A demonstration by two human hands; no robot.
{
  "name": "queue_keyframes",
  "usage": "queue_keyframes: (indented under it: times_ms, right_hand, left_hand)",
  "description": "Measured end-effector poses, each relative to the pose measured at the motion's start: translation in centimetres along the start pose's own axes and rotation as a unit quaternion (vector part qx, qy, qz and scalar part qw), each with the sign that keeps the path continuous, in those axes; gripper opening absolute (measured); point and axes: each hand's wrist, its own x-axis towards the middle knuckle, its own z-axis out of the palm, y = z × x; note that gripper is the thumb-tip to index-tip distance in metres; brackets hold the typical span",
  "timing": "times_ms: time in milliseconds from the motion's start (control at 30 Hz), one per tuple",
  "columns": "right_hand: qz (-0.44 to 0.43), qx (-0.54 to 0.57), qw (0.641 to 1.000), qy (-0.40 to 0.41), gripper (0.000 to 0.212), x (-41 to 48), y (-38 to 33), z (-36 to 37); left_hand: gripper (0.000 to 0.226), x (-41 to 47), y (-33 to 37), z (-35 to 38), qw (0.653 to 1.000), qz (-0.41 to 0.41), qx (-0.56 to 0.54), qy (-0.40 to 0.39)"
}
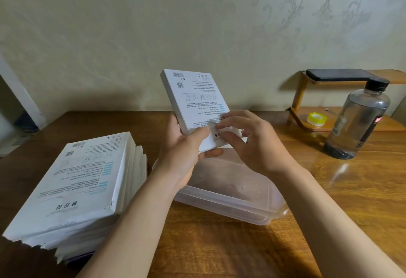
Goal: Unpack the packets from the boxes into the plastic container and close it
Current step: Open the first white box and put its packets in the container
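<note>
White cardboard is what you hold: one flat box (195,99), up in the air above the clear plastic container (219,205). The box tilts, with its far end high and its printed side facing you.

Your left hand (186,152) grips the near end of the box. The thumb lies on the printed side and the other fingers curl under it. Your left arm reaches in from the low left.

Your right hand (248,141) is at the same end, just beside the left one. Its fingers are bent, and the fingertips and thumb pinch the near edge of the box. It is a bit blurred there. Your right arm comes in from the low right, over the container.

The container sits open on the brown wood table (219,244), under both hands. A stack of more white boxes (77,181) lies to its left, close by.

Far right stand a clear bottle (358,119) with a black cap, a roll of tape (316,118) and a small wood shelf (303,93) with a dark phone (338,74) on top.
</note>
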Motion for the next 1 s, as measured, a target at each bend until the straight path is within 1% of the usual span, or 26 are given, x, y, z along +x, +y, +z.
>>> queue_keyframes:
  times_ms: [133, 233, 333, 433, 500, 600, 700, 833, 900, 1000]
  right_hand:
    - [-0.023, -0.048, 0.999, 0.009, 0.013, 0.5, 0.1, -0.1]
    - [-0.079, -0.096, 0.992, 0.023, 0.010, 0.9, 0.1, -0.2]
    - [-0.123, -0.138, 0.983, 0.012, 0.010, 1.1, 0.0, -0.2]
    - [-0.128, -0.169, 0.977, -0.001, 0.012, 1.0, -0.3, -0.2]
    - [-0.127, -0.188, 0.974, -0.018, 0.009, 1.0, -0.4, -0.1]
    - [-0.123, -0.178, 0.975, -0.044, 0.007, 1.0, -0.6, -0.2]
    - [-0.106, -0.143, 0.982, -0.055, 0.010, 0.9, -0.8, -1.0]
    - [-0.094, -0.100, 0.990, -0.033, 0.010, 0.2, -1.6, -2.1]
    - [-0.097, -0.092, 0.991, -0.023, 0.009, -0.5, -2.0, -2.5]
    - [-0.078, -0.093, 0.993, 0.004, 0.010, -1.7, -2.5, -2.8]
  left_hand:
    - [0.052, 0.0, -0.1, 0.1, 1.000, -0.003, 0.013, 0.003]
    - [0.050, 0.0, -0.1, 0.2, 1.000, -0.007, 0.020, -0.001]
    - [0.048, 0.0, -0.1, 0.3, 0.999, -0.009, 0.033, -0.005]
    - [0.050, 0.0, -0.1, 0.3, 0.999, -0.010, 0.038, -0.005]
    - [0.050, 0.0, -0.2, 0.3, 0.999, -0.010, 0.037, -0.008]
    - [0.051, 0.1, -0.2, 0.3, 1.000, -0.005, 0.025, 0.009]
    - [0.046, 0.3, 0.0, 0.2, 0.999, -0.003, -0.023, 0.039]
    - [0.046, 0.4, 0.4, 0.1, 0.995, 0.004, -0.075, 0.063]
    - [0.048, 0.2, 0.6, 0.3, 0.994, 0.014, -0.092, 0.065]
    - [0.047, 0.0, 1.2, 0.4, 0.991, 0.032, -0.112, 0.073]
